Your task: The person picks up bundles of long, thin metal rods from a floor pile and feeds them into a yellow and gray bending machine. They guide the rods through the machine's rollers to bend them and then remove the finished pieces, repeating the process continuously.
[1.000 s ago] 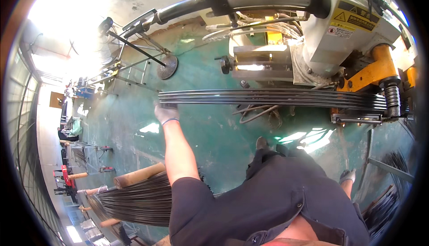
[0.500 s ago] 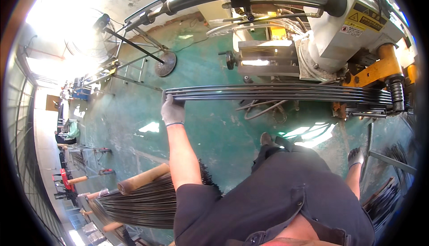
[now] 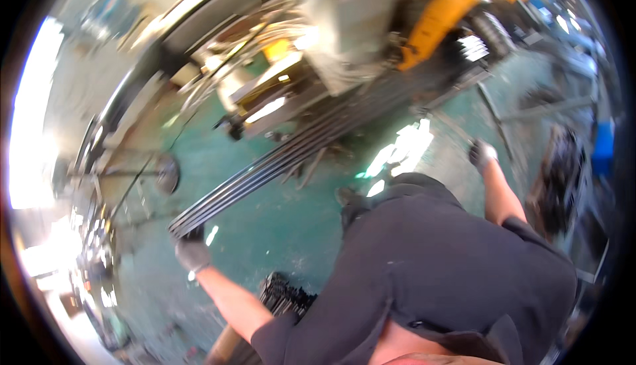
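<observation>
1. At the left, a round base (image 3: 168, 173) with a thin pole stands on the green floor (image 3: 265, 232).
2. Just below it and a little to the right is the left hand (image 3: 192, 254), in a pale glove with dark finger parts. Its fingers are closed on the near end of the black rods, pinching them together from below.
3. The black rods (image 3: 278, 156) lie side by side and rise in a slant from this hand toward the upper right, above the floor.
4. Under them, near the person's left sleeve, there is a dark bundle (image 3: 286, 295), beside a brown roll (image 3: 228, 346).
5. In the upper middle stands a grey machine (image 3: 361, 24); its orange arm (image 3: 434, 20) is near the far part of the rods, where blur hides the contact.
6. The right hand (image 3: 485, 154), also gloved, is well apart from the rods. I cannot tell whether its fingers are spread or pressed together.
7. Farthest right, dark stock (image 3: 560, 173) is beside a blue object (image 3: 603, 146).
</observation>
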`<state>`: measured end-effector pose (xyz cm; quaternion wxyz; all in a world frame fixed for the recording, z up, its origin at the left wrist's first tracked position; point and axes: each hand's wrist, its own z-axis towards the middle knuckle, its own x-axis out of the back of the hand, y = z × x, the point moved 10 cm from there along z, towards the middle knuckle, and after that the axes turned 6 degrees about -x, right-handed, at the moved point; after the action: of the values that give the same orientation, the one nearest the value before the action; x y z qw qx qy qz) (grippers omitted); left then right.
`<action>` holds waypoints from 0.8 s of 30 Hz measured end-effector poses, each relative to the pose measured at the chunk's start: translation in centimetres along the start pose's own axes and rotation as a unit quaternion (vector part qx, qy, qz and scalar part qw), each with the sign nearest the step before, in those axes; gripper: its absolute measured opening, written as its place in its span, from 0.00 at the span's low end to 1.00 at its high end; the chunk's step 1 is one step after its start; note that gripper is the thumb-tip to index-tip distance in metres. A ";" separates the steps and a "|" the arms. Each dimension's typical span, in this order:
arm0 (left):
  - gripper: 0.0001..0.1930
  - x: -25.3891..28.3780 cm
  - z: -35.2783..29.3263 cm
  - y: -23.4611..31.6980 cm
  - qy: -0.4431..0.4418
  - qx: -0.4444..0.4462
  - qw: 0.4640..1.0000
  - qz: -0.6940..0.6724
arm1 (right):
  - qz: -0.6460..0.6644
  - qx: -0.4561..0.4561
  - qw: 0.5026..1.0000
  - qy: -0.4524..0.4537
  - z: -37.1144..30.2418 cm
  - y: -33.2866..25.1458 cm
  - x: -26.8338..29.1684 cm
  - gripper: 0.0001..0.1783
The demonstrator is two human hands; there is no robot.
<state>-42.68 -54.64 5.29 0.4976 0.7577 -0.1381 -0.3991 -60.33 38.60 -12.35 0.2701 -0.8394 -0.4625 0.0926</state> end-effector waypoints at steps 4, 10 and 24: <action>0.24 -3.5 -1.8 1.4 0.215 -0.064 0.974 -0.034 | -0.080 0.016 0.994 0.079 -4.8 -2.6 -2.2 0.15; 0.27 -1.9 -4.7 -8.4 0.325 -0.062 0.934 -0.137 | -0.044 -0.041 0.998 -0.023 6.4 -4.1 1.8 0.14; 0.16 -38.2 -14.4 -45.9 0.000 0.259 0.963 0.070 | -0.259 -0.003 0.965 -0.045 15.5 -18.3 -1.0 0.20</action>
<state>-65.14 -0.77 -13.87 0.3110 0.8492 -0.2897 -0.3134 -80.41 51.28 -15.57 0.2611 -0.6867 -0.6762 0.0552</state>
